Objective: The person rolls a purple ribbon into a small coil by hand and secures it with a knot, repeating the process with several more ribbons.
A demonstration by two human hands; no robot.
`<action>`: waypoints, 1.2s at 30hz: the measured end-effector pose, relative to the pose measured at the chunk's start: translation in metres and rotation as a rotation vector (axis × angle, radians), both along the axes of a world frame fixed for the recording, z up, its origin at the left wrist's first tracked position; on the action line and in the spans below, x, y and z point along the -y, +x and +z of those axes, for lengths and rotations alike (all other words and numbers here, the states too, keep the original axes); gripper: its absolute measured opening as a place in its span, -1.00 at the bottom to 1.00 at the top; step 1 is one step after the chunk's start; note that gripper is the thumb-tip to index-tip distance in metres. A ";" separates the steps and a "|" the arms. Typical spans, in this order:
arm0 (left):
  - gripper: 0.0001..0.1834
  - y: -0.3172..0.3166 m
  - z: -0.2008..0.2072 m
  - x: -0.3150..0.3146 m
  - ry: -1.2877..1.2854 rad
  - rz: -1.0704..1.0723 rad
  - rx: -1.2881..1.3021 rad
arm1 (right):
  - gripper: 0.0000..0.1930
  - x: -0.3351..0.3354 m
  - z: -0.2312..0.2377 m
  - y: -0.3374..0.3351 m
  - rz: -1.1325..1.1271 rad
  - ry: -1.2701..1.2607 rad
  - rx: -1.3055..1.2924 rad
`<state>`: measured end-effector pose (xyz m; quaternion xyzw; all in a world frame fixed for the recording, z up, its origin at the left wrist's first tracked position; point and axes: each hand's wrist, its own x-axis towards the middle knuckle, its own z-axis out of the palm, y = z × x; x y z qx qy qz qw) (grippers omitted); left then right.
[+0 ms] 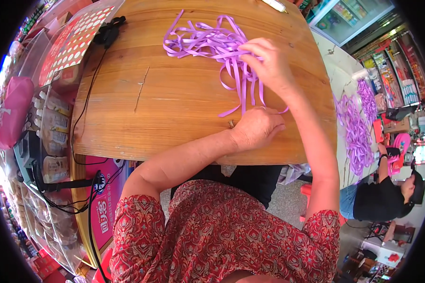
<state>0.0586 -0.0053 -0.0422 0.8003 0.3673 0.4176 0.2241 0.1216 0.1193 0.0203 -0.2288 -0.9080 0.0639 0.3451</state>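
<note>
A loose heap of narrow purple ribbon point(212, 41) lies on the far part of the wooden table point(184, 94), with several strands trailing toward me. My right hand point(269, 66) is over the heap's right side, its thumb and fingers pinching a strand. Closer to the front edge, my left hand point(259, 126) is curled closed at the ends of the trailing strands. A piece of ribbon shows at its knuckles and runs into the grip; the fingertips are hidden from view.
A thin twig-like strip point(141, 87) lies left on the table, and a black cable point(93, 78) runs down that side. More purple ribbon point(356, 134) covers a pale counter at right, where another person point(380, 200) works. Packed shelves point(55, 127) stand at left.
</note>
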 end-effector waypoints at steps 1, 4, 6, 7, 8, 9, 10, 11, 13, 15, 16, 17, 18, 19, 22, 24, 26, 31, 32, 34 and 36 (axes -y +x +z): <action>-0.89 0.001 0.000 0.000 0.000 -0.003 0.019 | -0.83 0.004 -0.002 -0.013 0.007 0.001 -0.001; -0.87 0.003 -0.003 0.000 0.021 0.017 0.065 | -0.79 0.009 -0.007 -0.039 -0.128 0.206 0.223; -0.86 0.004 -0.006 -0.001 0.042 0.037 0.095 | -0.78 0.002 -0.019 -0.049 -0.228 0.191 0.395; -0.86 0.004 -0.004 0.000 0.014 0.033 0.107 | -0.82 -0.003 -0.021 -0.050 -0.211 0.234 0.403; -0.86 0.003 -0.003 0.000 -0.013 0.028 0.119 | -0.82 -0.009 -0.022 -0.048 -0.205 0.236 0.402; -0.86 0.003 -0.002 0.001 -0.012 0.033 0.120 | -0.84 -0.015 -0.022 -0.045 -0.162 0.144 0.308; -0.87 0.003 0.000 0.002 -0.011 0.019 0.096 | -0.86 -0.022 -0.020 -0.041 -0.121 0.052 0.215; -0.87 0.003 0.001 0.002 -0.011 0.007 0.073 | -0.87 -0.026 -0.012 -0.037 -0.045 0.037 0.103; -0.89 0.004 0.000 0.002 0.009 -0.002 0.064 | -0.87 -0.026 0.006 -0.027 0.024 -0.128 -0.026; -0.90 0.003 -0.001 0.002 0.028 -0.013 0.053 | -0.87 -0.015 0.029 -0.027 0.124 -0.373 -0.245; -0.90 0.000 -0.001 0.003 0.024 -0.010 0.061 | -0.87 -0.006 0.043 -0.026 0.123 -0.371 -0.245; -0.91 -0.001 0.000 0.004 0.021 -0.011 0.070 | -0.87 0.004 0.057 -0.023 0.091 -0.490 -0.267; -0.91 -0.002 0.000 0.003 0.024 -0.017 0.070 | -0.86 0.009 0.063 -0.020 0.058 -0.609 -0.289; -0.91 -0.003 0.003 0.002 0.102 0.011 0.115 | -0.83 0.004 0.064 -0.016 0.154 -0.581 -0.385; -0.92 -0.007 0.011 -0.004 0.243 0.112 0.202 | -0.81 0.012 0.085 0.015 0.194 -0.658 -0.583; -0.91 -0.014 0.015 -0.006 0.303 0.197 0.240 | -0.80 0.027 0.097 0.027 0.184 -0.703 -0.671; -0.84 -0.018 0.018 -0.010 0.254 0.273 0.381 | -0.79 0.038 0.106 0.049 0.191 -0.654 -0.670; -0.80 -0.028 0.025 -0.015 0.215 0.353 0.558 | -0.81 0.059 0.122 0.099 0.266 -0.618 -0.775; -0.79 -0.033 0.026 -0.019 0.198 0.372 0.599 | -0.81 0.063 0.119 0.104 0.253 -0.613 -0.780; -0.77 -0.033 0.031 -0.021 0.176 0.382 0.639 | -0.80 0.079 0.113 0.109 0.099 -0.597 -0.577; -0.72 -0.029 0.041 -0.019 0.099 0.205 0.889 | -0.81 0.096 0.108 0.111 -0.041 -0.592 -0.422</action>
